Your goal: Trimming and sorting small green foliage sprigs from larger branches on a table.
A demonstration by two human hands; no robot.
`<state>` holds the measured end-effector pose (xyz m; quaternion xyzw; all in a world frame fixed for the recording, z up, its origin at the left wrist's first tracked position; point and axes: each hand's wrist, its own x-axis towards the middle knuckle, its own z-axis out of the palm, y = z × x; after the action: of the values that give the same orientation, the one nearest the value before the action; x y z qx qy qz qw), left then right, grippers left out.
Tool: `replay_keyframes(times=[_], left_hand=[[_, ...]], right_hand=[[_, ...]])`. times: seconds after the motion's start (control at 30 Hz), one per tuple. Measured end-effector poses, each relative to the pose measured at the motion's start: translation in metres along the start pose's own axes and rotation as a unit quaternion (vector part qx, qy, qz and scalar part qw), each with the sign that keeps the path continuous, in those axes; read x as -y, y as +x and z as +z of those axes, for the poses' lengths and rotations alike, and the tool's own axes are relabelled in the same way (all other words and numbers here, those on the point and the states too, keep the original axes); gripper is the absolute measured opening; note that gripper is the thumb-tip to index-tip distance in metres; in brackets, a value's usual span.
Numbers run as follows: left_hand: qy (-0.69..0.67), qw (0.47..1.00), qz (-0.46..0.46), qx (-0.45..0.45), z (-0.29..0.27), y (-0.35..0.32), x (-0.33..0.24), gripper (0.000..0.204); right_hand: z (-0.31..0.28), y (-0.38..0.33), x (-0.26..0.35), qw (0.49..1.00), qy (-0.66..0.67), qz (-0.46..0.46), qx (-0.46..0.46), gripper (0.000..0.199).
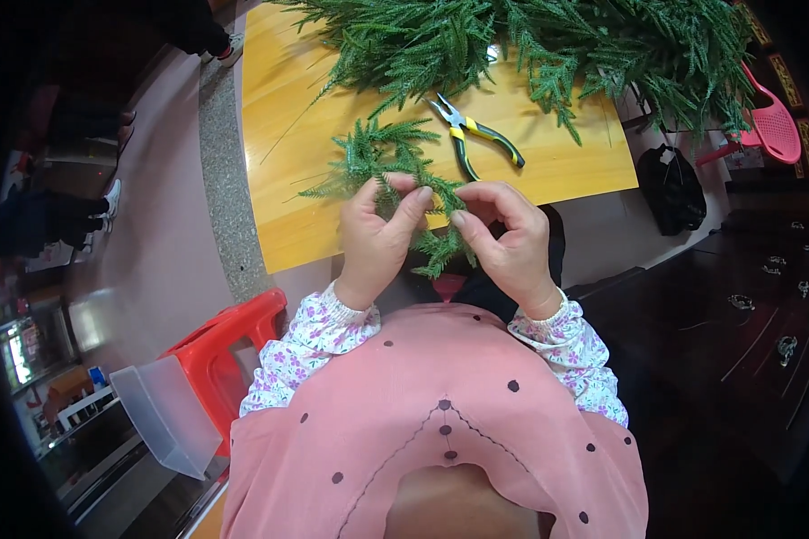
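Pinching a green sprig, two-handed. Gripping one part with the left hand, closed by thumb and curled forefinger. Gripping just beside that with the right hand, between thumb and fingertips. Can't tell exact contact on the stem, partly hidden by fingers. Holding the sprig at the near edge of the wooden tabletop, left of that edge's middle; partly over the wood, partly past the edge toward the body.

Just beyond the sprig, near the tabletop's middle: pliers with black-and-yellow handles, lying flat. Pointing toward the far left corner, spread at the handles. Along the far edge and over the far right corner: a big heap of greenery, spilling past the right edge.

Wearing a pink dotted garment and floral sleeves, gathered at the wrists. Off the near left corner: a red stool, with a clear plastic bin beside it. Past the right edge: a black bag, and farther right a pink perforated plastic piece.
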<state>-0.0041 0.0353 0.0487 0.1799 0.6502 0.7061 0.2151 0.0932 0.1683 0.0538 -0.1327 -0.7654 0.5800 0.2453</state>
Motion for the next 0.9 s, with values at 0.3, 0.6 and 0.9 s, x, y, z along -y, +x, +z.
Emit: replay_keyframes(times=[0.3, 0.6, 0.9], left_hand=[[-0.119, 0.988, -0.089, 0.038, 0.0003, -0.0012, -0.0019, 0.014], [-0.117, 0.987, -0.108, 0.036, -0.0027, 0.0073, -0.0002, 0.012], [-0.044, 0.992, -0.103, 0.065, -0.0017, 0.0066, -0.0006, 0.009]], right_hand=[[0.0, 0.0025, -0.0095, 0.931, -0.265, -0.236, -0.08, 0.021], [-0.0011, 0.0007, -0.0038, 0.9, -0.348, -0.26, -0.025, 0.024], [0.0048, 0.0005, -0.0017, 0.881, -0.39, -0.262, -0.054, 0.029]])
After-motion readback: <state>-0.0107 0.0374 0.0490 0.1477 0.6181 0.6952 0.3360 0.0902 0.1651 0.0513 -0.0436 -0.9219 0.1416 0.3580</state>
